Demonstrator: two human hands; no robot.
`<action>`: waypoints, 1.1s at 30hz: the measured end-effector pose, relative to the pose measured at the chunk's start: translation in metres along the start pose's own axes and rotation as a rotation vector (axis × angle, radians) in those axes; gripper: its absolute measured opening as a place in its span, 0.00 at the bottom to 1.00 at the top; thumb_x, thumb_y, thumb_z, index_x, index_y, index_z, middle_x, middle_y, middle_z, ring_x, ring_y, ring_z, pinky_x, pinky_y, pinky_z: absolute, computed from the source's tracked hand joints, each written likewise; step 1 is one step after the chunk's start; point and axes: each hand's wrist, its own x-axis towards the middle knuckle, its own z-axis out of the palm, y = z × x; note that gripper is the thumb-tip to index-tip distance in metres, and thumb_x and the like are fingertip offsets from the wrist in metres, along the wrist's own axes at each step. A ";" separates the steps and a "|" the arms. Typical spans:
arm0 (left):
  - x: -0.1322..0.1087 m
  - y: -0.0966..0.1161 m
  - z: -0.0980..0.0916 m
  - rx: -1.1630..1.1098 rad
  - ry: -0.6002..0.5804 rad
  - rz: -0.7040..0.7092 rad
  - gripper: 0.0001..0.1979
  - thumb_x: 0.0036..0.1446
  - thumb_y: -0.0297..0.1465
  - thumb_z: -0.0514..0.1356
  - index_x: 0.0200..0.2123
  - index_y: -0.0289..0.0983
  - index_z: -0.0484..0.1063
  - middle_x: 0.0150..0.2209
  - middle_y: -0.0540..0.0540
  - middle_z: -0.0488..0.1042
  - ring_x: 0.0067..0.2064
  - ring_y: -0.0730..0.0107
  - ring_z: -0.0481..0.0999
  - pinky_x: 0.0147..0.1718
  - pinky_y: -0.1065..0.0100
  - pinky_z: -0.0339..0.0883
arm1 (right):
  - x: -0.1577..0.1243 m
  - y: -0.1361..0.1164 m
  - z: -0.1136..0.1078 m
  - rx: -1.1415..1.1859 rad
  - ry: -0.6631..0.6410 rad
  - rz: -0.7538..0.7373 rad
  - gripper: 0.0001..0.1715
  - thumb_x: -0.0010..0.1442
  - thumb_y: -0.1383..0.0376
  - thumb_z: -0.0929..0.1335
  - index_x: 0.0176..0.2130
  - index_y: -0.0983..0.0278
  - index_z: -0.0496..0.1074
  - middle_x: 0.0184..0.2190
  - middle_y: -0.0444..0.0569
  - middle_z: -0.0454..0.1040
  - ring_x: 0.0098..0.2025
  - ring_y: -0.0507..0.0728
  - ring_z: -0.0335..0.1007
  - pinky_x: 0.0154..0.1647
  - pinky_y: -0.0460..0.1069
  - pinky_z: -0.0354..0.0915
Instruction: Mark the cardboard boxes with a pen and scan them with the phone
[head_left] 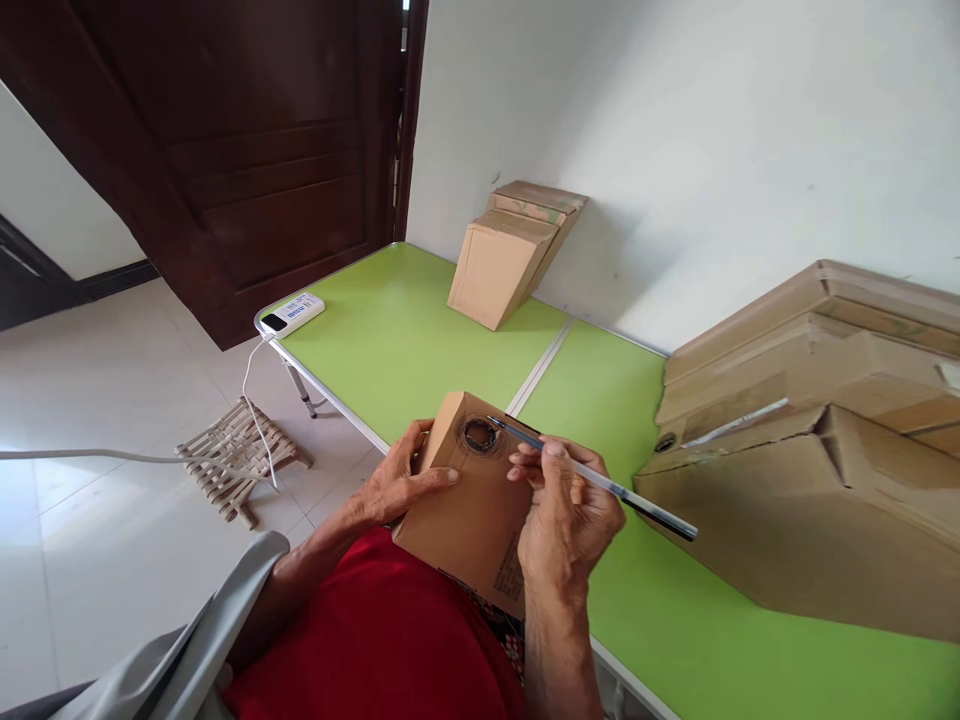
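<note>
A small brown cardboard box [472, 510] is tilted against the table's front edge, close to my body. My left hand [405, 475] grips its left side, with the thumb lying on the top face. Between the fingers of my right hand [566, 500] is a pen [622, 492], clear-barrelled with a dark end. Its tip is at the upper rim of a dark round hole [481, 434] in the box, ringed by drawn pen lines; whether the tip touches the cardboard I cannot tell. Printed text shows near the box's lower right, partly behind my right wrist.
Two cardboard boxes [499, 270] stand by the wall on the green folding table [397, 300]. Several larger cartons [810, 500] crowd its right side. A white power strip [292, 315] lies at the left corner, its cord hanging past a woven stool [232, 455].
</note>
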 end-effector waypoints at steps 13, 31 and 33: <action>0.010 -0.001 -0.017 -0.143 0.056 -0.206 0.35 0.52 0.53 0.73 0.54 0.36 0.72 0.53 0.37 0.81 0.48 0.50 0.83 0.39 0.60 0.76 | 0.037 -0.014 -0.112 -1.010 -0.071 0.044 0.18 0.68 0.49 0.68 0.34 0.58 0.71 0.27 0.49 0.77 0.27 0.61 0.72 0.31 0.53 0.64; 0.017 -0.012 -0.029 -0.199 0.100 -0.234 0.33 0.54 0.48 0.73 0.57 0.38 0.74 0.49 0.41 0.83 0.42 0.55 0.84 0.37 0.62 0.76 | 0.000 0.020 -0.087 -1.468 -0.277 0.130 0.28 0.72 0.51 0.63 0.58 0.70 0.71 0.55 0.69 0.74 0.57 0.73 0.72 0.46 0.59 0.70; 0.016 -0.015 -0.031 -0.231 0.094 -0.223 0.31 0.54 0.48 0.73 0.55 0.37 0.75 0.46 0.42 0.83 0.40 0.56 0.84 0.36 0.62 0.76 | -0.009 0.021 -0.072 -1.444 -0.313 0.183 0.28 0.67 0.50 0.69 0.54 0.71 0.72 0.52 0.69 0.74 0.57 0.75 0.72 0.47 0.60 0.71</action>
